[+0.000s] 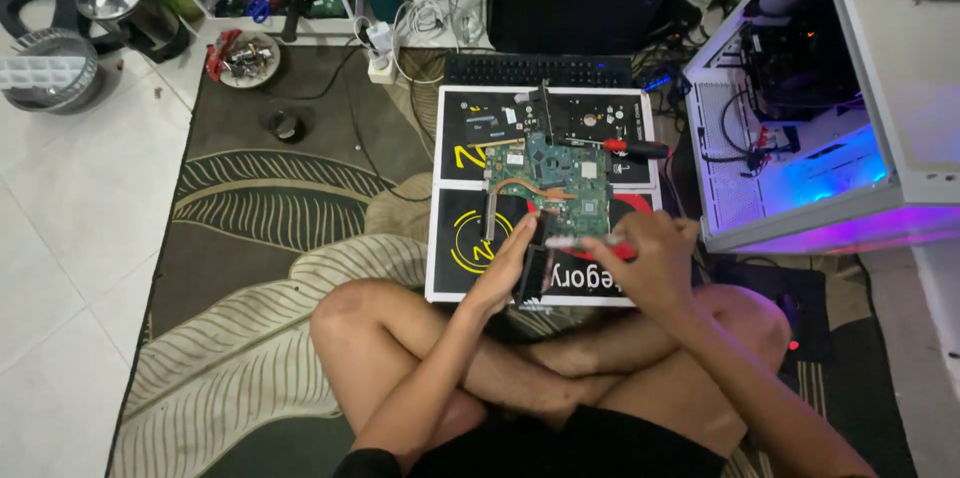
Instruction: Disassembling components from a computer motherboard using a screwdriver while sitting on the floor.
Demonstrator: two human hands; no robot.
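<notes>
Person sits cross-legged on a leaf-patterned rug (250, 238), work laid out directly ahead of the knees. Landmark for all positions: the green circuit board (545, 188).

The circuit board lies flat, component side up, on a black printed mat (460, 248), presumably so nothing rolls off into the rug pile. A copper heat pipe (530, 188) curves across the board's middle.

Left hand (505, 268): at the board's near-left corner, fingers curled narrowly around a black finned part (530, 273), which stands on the mat at the board's near edge. The grip looks like a steadying one, keeping the part from shifting.

Right hand (650, 258): just near-right of the board, closed on a slim light-coloured tool (585, 239) (kind not resolvable at this size; could be a brush or a driver). The tool runs roughly level, tip pointing left toward the finned part, so one hand braces while the other works.

A red-handled screwdriver (635, 149) rests beyond the board's far-right corner, within reach. A small black card (480, 125) lies beyond the far-left corner, on the mat.

A black keyboard (540, 70) sits beyond the board, at the mat's far edge. An open white computer case (790, 98), lit blue and purple inside, stands well to the board's right. A round dish of small parts (248, 58) sits far to the board's left, keeping loose bits together.
</notes>
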